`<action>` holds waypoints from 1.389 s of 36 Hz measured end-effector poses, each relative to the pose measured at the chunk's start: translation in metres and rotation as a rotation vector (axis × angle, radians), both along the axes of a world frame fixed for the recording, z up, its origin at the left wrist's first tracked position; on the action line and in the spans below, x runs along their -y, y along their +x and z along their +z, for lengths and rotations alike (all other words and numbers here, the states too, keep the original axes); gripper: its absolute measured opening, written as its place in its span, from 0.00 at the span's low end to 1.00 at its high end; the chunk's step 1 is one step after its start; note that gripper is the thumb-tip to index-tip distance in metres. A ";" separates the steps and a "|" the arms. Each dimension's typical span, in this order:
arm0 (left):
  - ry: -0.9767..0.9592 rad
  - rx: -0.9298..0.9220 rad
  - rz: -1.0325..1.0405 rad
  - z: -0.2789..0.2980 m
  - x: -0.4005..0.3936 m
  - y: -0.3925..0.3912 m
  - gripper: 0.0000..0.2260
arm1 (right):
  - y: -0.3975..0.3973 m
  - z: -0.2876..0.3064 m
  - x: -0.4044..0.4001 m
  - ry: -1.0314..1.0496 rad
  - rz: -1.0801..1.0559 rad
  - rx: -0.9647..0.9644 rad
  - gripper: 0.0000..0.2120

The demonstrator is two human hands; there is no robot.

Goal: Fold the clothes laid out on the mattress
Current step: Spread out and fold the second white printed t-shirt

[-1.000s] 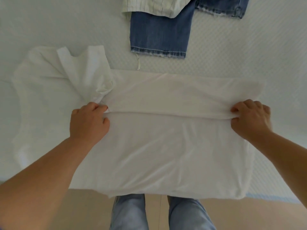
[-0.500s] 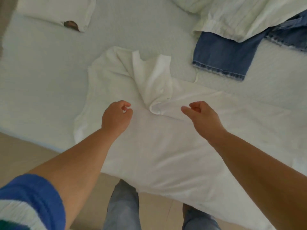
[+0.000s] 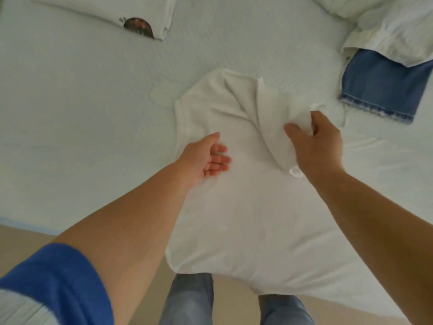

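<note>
A white T-shirt [image 3: 246, 207] lies spread on the mattress [image 3: 82, 113], its near edge hanging over the mattress side. The right hand [image 3: 314, 146] pinches the folded-in sleeve [image 3: 269, 118] betw. thumb & fingers. The left hand [image 3: 206, 158] rests flat on the shirt w/ fingers straight, holding nothing. Blue jeans [image 3: 379, 85] lie far right under a white striped shirt [image 3: 398, 36]; a folded white tee [image 3: 131, 15] is at far left.

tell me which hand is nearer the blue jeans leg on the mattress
Right. The right hand grips the white t-shirt's bunched sleeve, just short of the jeans leg. The left hand lies open on the shirt, farther off.
</note>
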State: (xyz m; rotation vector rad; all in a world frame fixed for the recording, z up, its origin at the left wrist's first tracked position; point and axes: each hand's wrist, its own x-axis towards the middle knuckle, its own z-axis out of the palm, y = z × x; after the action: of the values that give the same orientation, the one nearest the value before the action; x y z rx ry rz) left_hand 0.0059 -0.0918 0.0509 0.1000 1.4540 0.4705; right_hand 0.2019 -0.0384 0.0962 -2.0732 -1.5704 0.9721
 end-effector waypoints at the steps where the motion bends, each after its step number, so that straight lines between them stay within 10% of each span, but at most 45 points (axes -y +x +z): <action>1: -0.009 0.018 0.003 -0.001 -0.001 -0.002 0.19 | -0.003 0.006 0.013 0.113 0.140 0.032 0.10; 9: -0.003 0.303 0.272 -0.005 0.014 -0.026 0.35 | 0.001 -0.007 0.091 0.248 0.837 0.148 0.08; 13: 0.050 0.226 0.194 0.000 0.025 -0.025 0.26 | 0.005 -0.018 0.093 0.040 0.829 0.217 0.11; 20: 0.204 -0.474 -0.246 0.012 0.036 0.017 0.06 | 0.015 -0.007 0.094 0.033 0.849 0.203 0.08; 35: -0.053 -0.261 0.025 0.013 0.091 0.050 0.03 | 0.037 -0.004 0.114 0.008 0.787 0.053 0.10; 43: -0.080 -0.135 -0.340 0.020 0.090 0.038 0.02 | 0.028 0.014 0.105 0.179 0.706 -0.046 0.10; 50: 0.065 -0.749 -0.453 0.013 0.053 0.005 0.12 | 0.033 0.010 0.100 -0.270 0.911 0.034 0.22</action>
State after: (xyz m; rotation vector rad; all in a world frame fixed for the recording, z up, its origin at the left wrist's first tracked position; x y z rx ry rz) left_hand 0.0111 -0.1445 0.0643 0.7022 2.0698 0.0964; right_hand 0.2346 -0.1381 0.1058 -1.4658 -2.5915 1.4915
